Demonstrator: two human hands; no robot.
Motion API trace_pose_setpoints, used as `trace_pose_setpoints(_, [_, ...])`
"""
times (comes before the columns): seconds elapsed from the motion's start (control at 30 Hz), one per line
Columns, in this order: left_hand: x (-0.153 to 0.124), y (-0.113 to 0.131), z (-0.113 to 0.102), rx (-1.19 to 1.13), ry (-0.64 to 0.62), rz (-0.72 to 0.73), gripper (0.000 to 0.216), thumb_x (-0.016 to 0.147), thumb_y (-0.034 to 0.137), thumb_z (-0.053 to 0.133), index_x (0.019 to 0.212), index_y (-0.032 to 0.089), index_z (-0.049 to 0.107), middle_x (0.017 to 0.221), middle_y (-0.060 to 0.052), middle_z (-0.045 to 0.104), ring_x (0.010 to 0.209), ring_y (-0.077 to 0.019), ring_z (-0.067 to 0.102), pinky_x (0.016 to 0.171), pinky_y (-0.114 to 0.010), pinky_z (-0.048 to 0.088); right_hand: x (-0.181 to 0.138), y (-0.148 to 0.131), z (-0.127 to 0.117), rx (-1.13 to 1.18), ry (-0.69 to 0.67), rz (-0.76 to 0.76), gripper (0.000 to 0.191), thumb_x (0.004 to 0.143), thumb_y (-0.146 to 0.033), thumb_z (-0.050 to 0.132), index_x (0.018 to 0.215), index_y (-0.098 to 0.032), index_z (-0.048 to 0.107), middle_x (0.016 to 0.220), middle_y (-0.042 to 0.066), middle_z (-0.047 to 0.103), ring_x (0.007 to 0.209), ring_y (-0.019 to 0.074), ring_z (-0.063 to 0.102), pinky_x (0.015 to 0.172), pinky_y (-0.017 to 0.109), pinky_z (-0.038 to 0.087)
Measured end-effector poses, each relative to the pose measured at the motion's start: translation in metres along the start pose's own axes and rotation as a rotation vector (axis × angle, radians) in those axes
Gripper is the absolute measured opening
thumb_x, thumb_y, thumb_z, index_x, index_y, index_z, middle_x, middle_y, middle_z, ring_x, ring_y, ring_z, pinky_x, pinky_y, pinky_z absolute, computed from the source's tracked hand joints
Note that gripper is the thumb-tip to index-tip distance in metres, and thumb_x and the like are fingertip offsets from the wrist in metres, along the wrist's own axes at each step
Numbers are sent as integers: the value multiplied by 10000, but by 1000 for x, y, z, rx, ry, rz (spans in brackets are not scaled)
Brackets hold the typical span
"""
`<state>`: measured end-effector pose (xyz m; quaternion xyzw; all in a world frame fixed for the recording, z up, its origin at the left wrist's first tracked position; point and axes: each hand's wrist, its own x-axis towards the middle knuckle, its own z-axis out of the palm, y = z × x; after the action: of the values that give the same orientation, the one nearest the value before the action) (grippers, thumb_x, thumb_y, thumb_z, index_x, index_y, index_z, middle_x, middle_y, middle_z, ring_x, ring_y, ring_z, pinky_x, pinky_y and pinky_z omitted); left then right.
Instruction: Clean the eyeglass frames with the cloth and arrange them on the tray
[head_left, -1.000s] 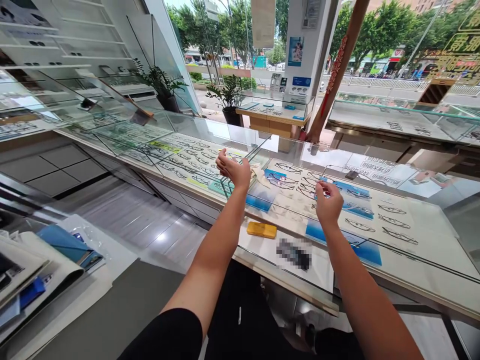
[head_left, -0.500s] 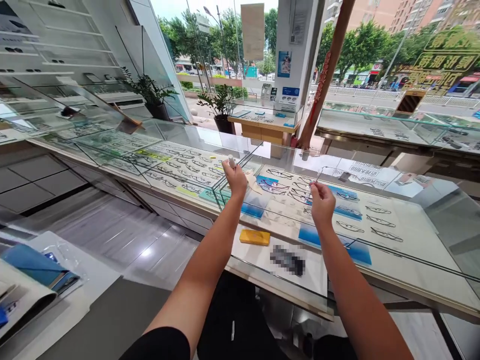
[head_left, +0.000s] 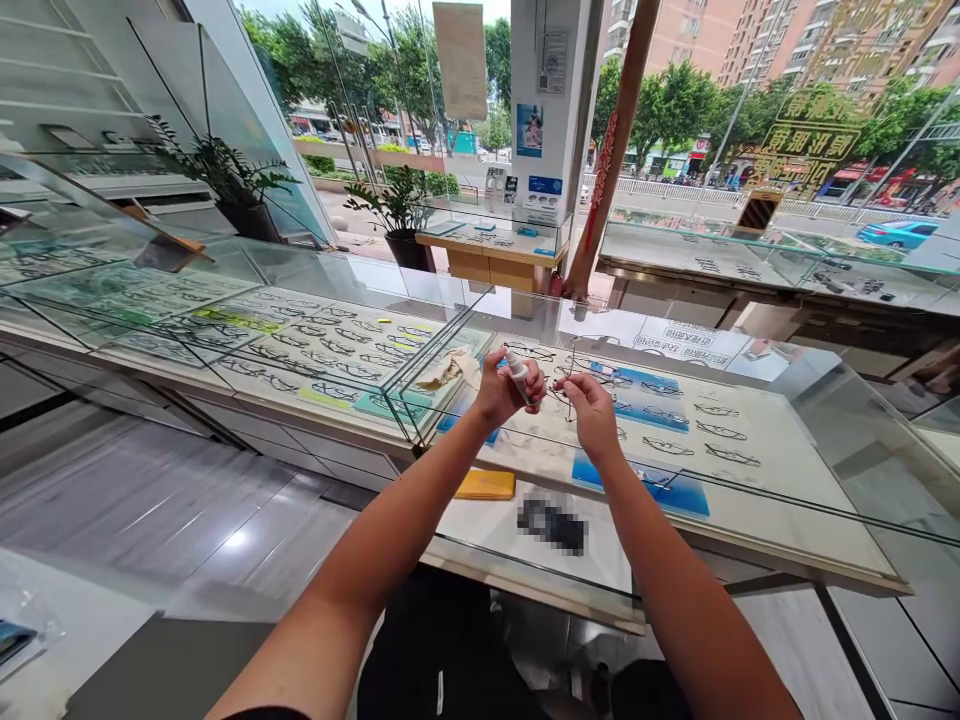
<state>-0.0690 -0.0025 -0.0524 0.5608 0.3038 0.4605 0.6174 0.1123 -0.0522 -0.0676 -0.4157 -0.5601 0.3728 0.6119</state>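
My left hand (head_left: 504,388) is closed round a small white spray bottle (head_left: 519,374), its top pointing right. Beside it, my right hand (head_left: 591,412) pinches a thin-framed pair of glasses (head_left: 571,380) and holds them upright just in front of the bottle. Both hands hover over the glass top of a display counter (head_left: 750,480) with rows of spectacle frames under the glass. A crumpled beige cloth (head_left: 448,370) lies on the glass left of my left hand.
A yellow case (head_left: 485,484) and a dark blurred object (head_left: 553,523) lie on the counter's lower shelf near me. More glass counters run left and along the back. Potted plants (head_left: 397,215) stand by the window. Grey floor lies at the left.
My hands have come together: the left hand brought the bottle right and down, the right hand lifted the glasses towards it. The view has swung to the right.
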Motion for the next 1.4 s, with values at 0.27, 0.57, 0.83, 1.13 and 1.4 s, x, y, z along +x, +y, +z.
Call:
trace_pose_setpoints(0.27, [9,-16,2,275,125,234,565,885,740,463,687,215,532,694,-29,511,608,-152,464,563,-317,424,-2,0,2,27,-81,52,269,917,-507,642,872,-252,714,892,45,746,921,246,646,849,387,529])
trace_pose_setpoints(0.57, [10,-24,1,407,77,259,503,928,672,479,725,213,513,723,-14,534,637,-149,466,608,-307,399,-4,1,7,62,-144,70,250,902,-500,658,855,-260,710,845,29,724,931,248,647,831,382,517])
trace_pose_setpoints(0.83, [7,-26,6,425,68,261,519,951,696,448,783,214,537,774,-16,534,711,-169,494,647,-301,428,0,-3,4,136,-46,83,244,877,-495,675,874,-257,733,948,37,775,937,237,670,903,393,521])
trace_pose_setpoints(1.13, [1,-31,13,713,-73,278,542,982,706,467,791,206,553,768,-5,556,770,-193,502,727,-310,389,9,1,-7,259,116,163,296,847,-527,708,917,-240,724,1000,50,806,875,218,681,806,360,533])
trace_pose_setpoints(1.4, [2,-24,11,583,-4,246,541,973,739,474,857,217,558,829,-18,563,796,-203,540,726,-319,480,8,1,-7,234,100,167,326,849,-554,700,942,-242,727,1011,48,805,862,205,663,786,346,503])
